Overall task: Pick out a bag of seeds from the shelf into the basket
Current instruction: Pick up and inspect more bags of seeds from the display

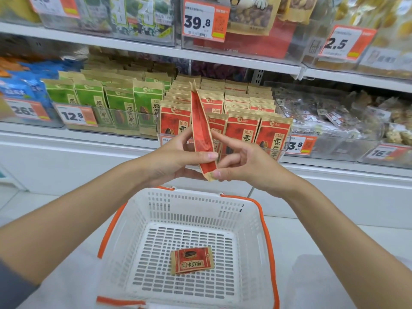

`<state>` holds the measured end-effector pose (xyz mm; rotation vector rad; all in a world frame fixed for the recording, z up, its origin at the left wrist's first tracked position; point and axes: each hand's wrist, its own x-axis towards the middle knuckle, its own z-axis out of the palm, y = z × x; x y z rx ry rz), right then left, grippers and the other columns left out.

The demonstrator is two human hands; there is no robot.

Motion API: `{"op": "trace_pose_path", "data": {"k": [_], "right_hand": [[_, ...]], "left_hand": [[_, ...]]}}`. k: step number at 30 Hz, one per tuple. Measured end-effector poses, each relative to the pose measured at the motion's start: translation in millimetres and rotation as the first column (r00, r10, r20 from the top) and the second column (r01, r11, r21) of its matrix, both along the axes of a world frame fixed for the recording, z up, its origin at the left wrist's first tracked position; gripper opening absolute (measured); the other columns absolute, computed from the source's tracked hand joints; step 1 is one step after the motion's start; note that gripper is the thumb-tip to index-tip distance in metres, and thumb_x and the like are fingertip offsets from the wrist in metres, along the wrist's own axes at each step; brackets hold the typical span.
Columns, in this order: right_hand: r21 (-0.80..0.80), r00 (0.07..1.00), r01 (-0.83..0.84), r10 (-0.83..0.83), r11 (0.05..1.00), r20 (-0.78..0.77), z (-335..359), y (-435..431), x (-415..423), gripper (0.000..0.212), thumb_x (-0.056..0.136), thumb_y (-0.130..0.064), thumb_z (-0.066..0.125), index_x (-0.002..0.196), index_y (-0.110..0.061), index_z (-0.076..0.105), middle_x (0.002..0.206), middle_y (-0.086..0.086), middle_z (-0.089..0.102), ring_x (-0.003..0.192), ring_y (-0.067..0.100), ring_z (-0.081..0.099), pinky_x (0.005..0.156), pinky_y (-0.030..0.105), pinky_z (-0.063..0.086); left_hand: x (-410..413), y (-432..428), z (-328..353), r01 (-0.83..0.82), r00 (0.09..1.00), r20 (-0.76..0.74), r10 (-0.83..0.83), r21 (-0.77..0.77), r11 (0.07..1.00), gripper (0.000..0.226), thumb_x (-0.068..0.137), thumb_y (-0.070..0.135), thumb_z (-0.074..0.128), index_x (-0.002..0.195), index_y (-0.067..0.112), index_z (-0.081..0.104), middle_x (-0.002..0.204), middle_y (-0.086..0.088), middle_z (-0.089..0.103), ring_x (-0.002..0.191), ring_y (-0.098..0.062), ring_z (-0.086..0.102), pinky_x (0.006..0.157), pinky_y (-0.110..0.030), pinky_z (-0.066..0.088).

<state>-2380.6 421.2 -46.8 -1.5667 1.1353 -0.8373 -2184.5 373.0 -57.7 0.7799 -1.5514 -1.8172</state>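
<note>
The bag of seeds [201, 128] is off the shelf [93, 139] and stands almost upright, edge-on to the camera, above the far rim of the basket [254, 221]. Both hands hold it. The left hand [176, 159] grips its lower half, thumb across the near face and fingers behind. The right hand [247, 166] pinches the bottom corner with its thumb and lays a forefinger along the edge.

To finish well, I judge the bag should come toward the person until it is over the middle of the basket. It should then be tipped flat and lowered close to the floor of the basket before either hand lets go. Dropped from here it could strike the rim and fall outside.

The white basket with orange handles holds one small red packet [192, 260], lying flat near the middle. On the shelf, a clear tray [281, 150] holds rows of matching red bags [242, 132], with green bags [124, 108] just beside them.
</note>
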Motion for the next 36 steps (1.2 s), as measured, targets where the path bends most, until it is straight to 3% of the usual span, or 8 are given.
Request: {"op": "trace_pose_path", "data": {"k": [5, 10, 14, 17, 23, 26, 30, 36], "right_hand": [[0.043, 0.999, -0.014, 0.015, 0.999, -0.036, 1, -1, -5, 0.084, 0.081, -0.001, 0.076, 0.150, -0.030, 0.037, 0.085, 0.006, 0.074, 0.079, 0.015, 0.064, 0.077, 0.028, 0.051], [-0.072, 0.981, 0.193, -0.194, 0.978, 0.000, 5, -7, -14, 0.051, 0.087, -0.013, 0.072, 0.135, -0.019, 0.056, 0.085, -0.001, 0.068, 0.081, 0.013, 0.065, 0.073, 0.025, 0.051], [-0.078, 0.947, 0.320, -0.317, 0.944, 0.049, -1, -11, -16, 0.080, 0.077, -0.048, 0.079, 0.146, -0.037, 0.040, 0.122, -0.002, 0.064, 0.112, 0.013, 0.064, 0.090, 0.033, 0.055], [-0.010, 0.955, 0.281, -0.278, 0.960, 0.101, -2, -11, -13, 0.085, 0.076, -0.045, 0.075, 0.151, -0.031, 0.036, 0.130, 0.002, 0.061, 0.116, 0.014, 0.064, 0.097, 0.037, 0.055], [-0.002, 0.956, 0.280, -0.279, 0.960, 0.088, -1, -12, -13, 0.059, 0.090, -0.027, 0.071, 0.144, -0.026, 0.046, 0.126, 0.012, 0.063, 0.113, 0.021, 0.066, 0.097, 0.043, 0.055], [0.000, 0.943, 0.312, -0.310, 0.950, 0.122, -1, -11, -12, 0.051, 0.089, -0.023, 0.071, 0.135, -0.026, 0.048, 0.124, 0.018, 0.062, 0.110, 0.024, 0.067, 0.093, 0.043, 0.057], [-0.034, 0.923, 0.380, -0.376, 0.924, 0.087, -3, -11, -8, 0.063, 0.087, -0.028, 0.074, 0.140, -0.028, 0.041, 0.121, 0.017, 0.061, 0.108, 0.023, 0.067, 0.088, 0.041, 0.059], [-0.013, 0.889, 0.458, -0.458, 0.889, 0.022, -9, -13, -6, 0.065, 0.080, -0.041, 0.078, 0.132, -0.028, 0.042, 0.111, 0.017, 0.057, 0.101, 0.025, 0.068, 0.082, 0.041, 0.061]], "left_hand": [[0, -3, -3, -0.002, 1.000, 0.001, 0.002, 0.001, 1.000, 0.059, 0.071, 0.015, 0.076, 0.124, 0.030, 0.056, 0.110, -0.012, 0.068, 0.092, -0.025, 0.072, 0.073, -0.039, 0.060], [0, -4, -9, 0.071, 0.980, 0.192, -0.053, -0.087, 0.994, 0.092, 0.076, 0.006, 0.079, 0.149, 0.041, 0.034, 0.101, 0.009, 0.071, 0.093, -0.015, 0.073, 0.072, -0.034, 0.060], [-4, 1, -12, 0.201, 0.939, 0.303, -0.164, -0.095, 0.975, 0.105, 0.076, 0.002, 0.080, 0.152, 0.049, 0.024, 0.113, 0.010, 0.060, 0.094, -0.015, 0.072, 0.073, -0.032, 0.058], [-4, 1, -13, 0.240, 0.919, 0.340, -0.201, -0.076, 0.968, 0.106, 0.073, 0.008, 0.082, 0.151, 0.049, 0.025, 0.111, 0.015, 0.061, 0.100, -0.020, 0.071, 0.076, -0.035, 0.058], [-3, 0, -15, 0.257, 0.908, 0.356, -0.221, -0.058, 0.965, 0.097, 0.078, 0.002, 0.079, 0.150, 0.044, 0.029, 0.095, 0.026, 0.070, 0.094, -0.014, 0.072, 0.076, -0.031, 0.057], [-3, 2, -13, 0.244, 0.906, 0.366, -0.214, -0.038, 0.969, 0.095, 0.078, 0.003, 0.078, 0.149, 0.043, 0.030, 0.107, 0.016, 0.070, 0.096, -0.016, 0.073, 0.073, -0.028, 0.057], [-6, 4, -10, 0.242, 0.909, 0.356, -0.218, -0.026, 0.970, 0.085, 0.078, 0.005, 0.078, 0.140, 0.048, 0.038, 0.124, 0.000, 0.063, 0.100, -0.012, 0.072, 0.073, -0.026, 0.057], [-11, 5, -16, 0.134, 0.933, 0.353, -0.071, -0.155, 0.979, 0.046, 0.086, 0.016, 0.075, 0.122, 0.037, 0.058, 0.108, 0.005, 0.071, 0.099, -0.011, 0.071, 0.084, -0.038, 0.061]]}}
